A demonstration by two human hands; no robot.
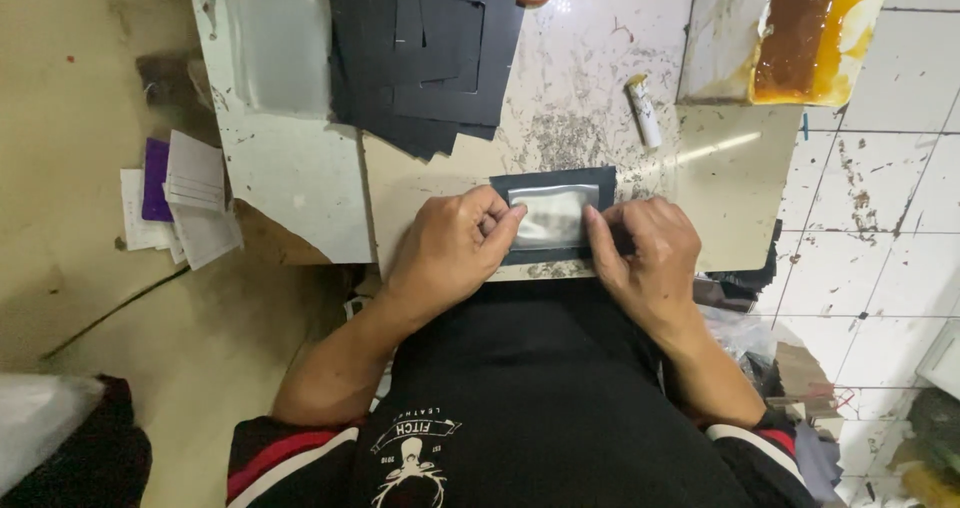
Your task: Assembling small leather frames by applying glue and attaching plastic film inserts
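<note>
A dark frame (553,180) with a clear window (553,218) is laid flat on the near edge of the table (590,118), just in front of the body. Its left end is covered by the left hand (450,248) and its right end by the right hand (645,253), so only the top strip and the middle of the window are seen; the lower edge is largely hidden. The left hand's fingers (500,223) are pressed on the window's left edge, and the right hand's fingers (600,233) on its right edge; both hands are bent over the piece and pressing down, but whether anything is pinched cannot be told. The window is blurred and its surface cannot be made out. Further back a stack of dark sheets (425,53) is spread, its top cut off by the picture edge. A small tube (644,111) is lying to the right of the stack, well apart from the frame. A tray (790,33) smeared with brown glue is cut off at the upper right. Papers (180,203) are scattered on the floor to the left.
</note>
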